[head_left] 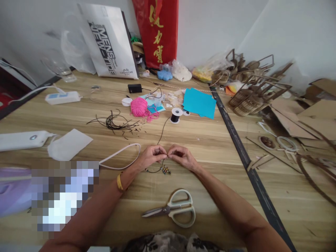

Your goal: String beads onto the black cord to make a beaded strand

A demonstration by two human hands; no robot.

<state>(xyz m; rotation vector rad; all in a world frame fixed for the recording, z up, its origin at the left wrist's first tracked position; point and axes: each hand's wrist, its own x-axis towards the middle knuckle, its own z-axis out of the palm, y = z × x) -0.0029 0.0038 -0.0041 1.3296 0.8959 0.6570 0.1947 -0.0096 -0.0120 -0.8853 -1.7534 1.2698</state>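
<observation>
My left hand (151, 156) and my right hand (183, 157) meet at the fingertips above the table, both pinched closed. A thin black cord (163, 132) runs from the spool (175, 116) down to my left fingers and shows again below them. What my right fingertips pinch is too small to make out. Just beneath my hands lies a small cluster of colourful beads (166, 170), beside a looped stretch of cord with a few beads on it. Nearer to me, scissors (172, 209) with pale handles rest on the table, their blades pointing left.
Cut black cord pieces (115, 121) lie left of the spool, near a pink yarn ball (139, 107). Blue sheets (199, 103) are behind. Woven baskets (246, 101) and cardboard (307, 112) crowd the right. A white cable (120, 155) loops by my left wrist.
</observation>
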